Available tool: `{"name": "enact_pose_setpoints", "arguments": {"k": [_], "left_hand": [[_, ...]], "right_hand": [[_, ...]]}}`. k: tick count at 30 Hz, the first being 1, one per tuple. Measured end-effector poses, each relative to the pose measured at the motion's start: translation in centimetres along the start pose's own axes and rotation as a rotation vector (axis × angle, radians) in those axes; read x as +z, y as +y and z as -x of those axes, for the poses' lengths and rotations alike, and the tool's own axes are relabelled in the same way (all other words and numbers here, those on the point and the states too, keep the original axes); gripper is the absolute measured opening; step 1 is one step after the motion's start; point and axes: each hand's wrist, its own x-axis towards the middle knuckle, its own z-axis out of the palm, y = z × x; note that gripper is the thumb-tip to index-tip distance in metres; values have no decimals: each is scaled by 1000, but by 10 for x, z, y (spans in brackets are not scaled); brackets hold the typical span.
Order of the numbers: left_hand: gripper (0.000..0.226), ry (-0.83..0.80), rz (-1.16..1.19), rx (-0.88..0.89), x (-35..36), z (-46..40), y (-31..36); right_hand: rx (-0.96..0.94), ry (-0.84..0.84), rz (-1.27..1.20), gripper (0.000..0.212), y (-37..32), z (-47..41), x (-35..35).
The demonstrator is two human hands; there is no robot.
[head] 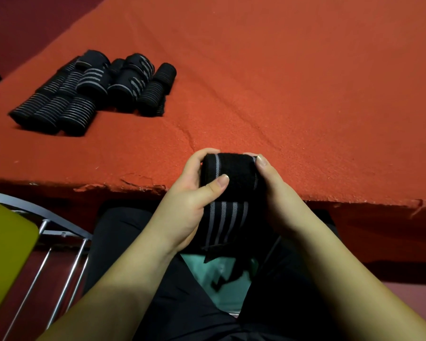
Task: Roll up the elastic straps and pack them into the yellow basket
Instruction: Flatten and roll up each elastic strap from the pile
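Black elastic strap (231,178) with grey stripes is being held at the near edge of the orange felt-covered counter (280,82), partly rolled. The loose tail hangs down toward the lap and goes blurry, so I can't make out where it ends. Left hand (194,190) grips the roll from its side, thumb laid across the front. Right hand (273,190) grips the other end, thumb tip on the top edge; its fingers are hidden behind the roll. Both forearms run off the bottom of the shot. A pile of rolled straps (94,92) sits far left on the counter. A yellow thing (5,252), cut off at lower left, could be the basket; can't tell.
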Motion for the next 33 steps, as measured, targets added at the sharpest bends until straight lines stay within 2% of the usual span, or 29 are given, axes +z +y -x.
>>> {"name": "enact_pose_setpoints", "arguments": {"k": [2,4,9,11,18,25,30,33], "left_hand": [[39,-12,-12,19,-1,1,1],[42,-7,-8,20,-1,2,1],[56,37,14,-46,1,4,1],[54,28,17,-118,1,5,2],[51,42,16,-191,6,10,4],[66,124,105,-192,12,9,13],[48,173,145,-189,13,7,13],[43,196,182,-178,9,6,10]], "right_hand": [[54,-26,-9,78,-1,3,1],[48,-31,-15,76,-1,6,1],[-74,52,38,30,-2,6,-2],[-105,54,30,25,-5,7,-3],[-133,18,39,28,-7,7,-3],[-218,-120,162,40,-9,13,-6],[-257,-153,215,45,-8,13,-6],[-187,-190,224,51,-8,13,-6]]}}
